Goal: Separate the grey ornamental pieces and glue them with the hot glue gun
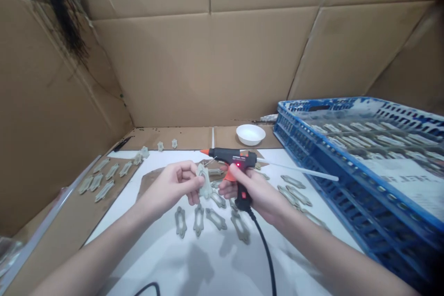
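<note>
My left hand [178,184] pinches a small grey-green ornate frame piece [204,182], held upright above the white table. My right hand [251,187] is wrapped round the handle of a black glue gun [232,157] with an orange nozzle and orange trigger. The nozzle points left, just above and behind the held piece. A thin strand or wire shows between the piece and the gun. From the gun's rear a translucent glue stick [312,173] sticks out to the right. Similar frame pieces [215,218] lie on the white surface below and around my hands.
More pieces [104,190] lie on cardboard at the left. A white bowl [250,134] stands at the back. A blue crate [312,157] holding rows of pieces fills the right side. The gun's black cable [265,245] runs toward me. Cardboard walls [208,64] enclose the table.
</note>
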Available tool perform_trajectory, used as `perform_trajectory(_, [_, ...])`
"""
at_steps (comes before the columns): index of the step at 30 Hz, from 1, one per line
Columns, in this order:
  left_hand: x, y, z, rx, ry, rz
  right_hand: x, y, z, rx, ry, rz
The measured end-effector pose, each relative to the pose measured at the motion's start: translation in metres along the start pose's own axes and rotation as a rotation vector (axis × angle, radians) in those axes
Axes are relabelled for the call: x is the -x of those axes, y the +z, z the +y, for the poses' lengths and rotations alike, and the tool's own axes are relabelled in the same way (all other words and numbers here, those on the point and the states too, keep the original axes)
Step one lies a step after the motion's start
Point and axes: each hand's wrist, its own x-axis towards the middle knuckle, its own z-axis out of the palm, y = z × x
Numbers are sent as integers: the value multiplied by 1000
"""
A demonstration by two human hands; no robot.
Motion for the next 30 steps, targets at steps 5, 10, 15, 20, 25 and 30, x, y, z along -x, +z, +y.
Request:
perform_trajectory(5, [-1,9,-6,42,-32,-69,10,7,3,-8,-87,-88])
perform_trajectory(10, [-1,15,-8,55,-50,-69,12,9,4,133,-160,41])
perform_trajectory(15, [-1,12,-7,35,-50,-51,11,6,-4,109,-161,30])
perform_trajectory(20, [-3,8,-7,-12,-37,-16,11,0,-18,70,-202,86])
perform_trajectory(25, [-4,6,-7,-14,-32,-12,8,-3,-21,112,-228,143])
perform_trajectory(30, [-2,8,-6,-19,-26,-10,5,-2,-9,230,-246,89])
